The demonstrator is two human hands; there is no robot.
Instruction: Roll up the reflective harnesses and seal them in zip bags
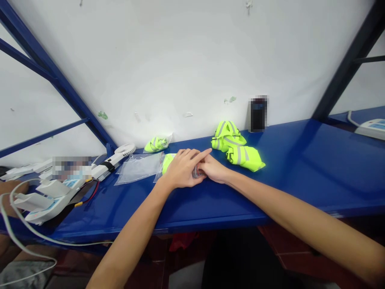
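Head view, hands (185, 169) on bundle (197, 171), label (71, 183) (blurred)

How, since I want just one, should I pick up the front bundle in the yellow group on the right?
I'd grip the front bundle across its thick middle, from above and slightly right. Its left end meets the other yellow fabric, its right end narrows to a loose-looking tip, and the right side is open.

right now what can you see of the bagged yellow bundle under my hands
The bagged bundle is neon yellow, apparently cloth, in clear plastic on the blue table. Grey and a red line show between the hands. The left hand covers its middle; the right hand touches its right end. Its outline is hidden.
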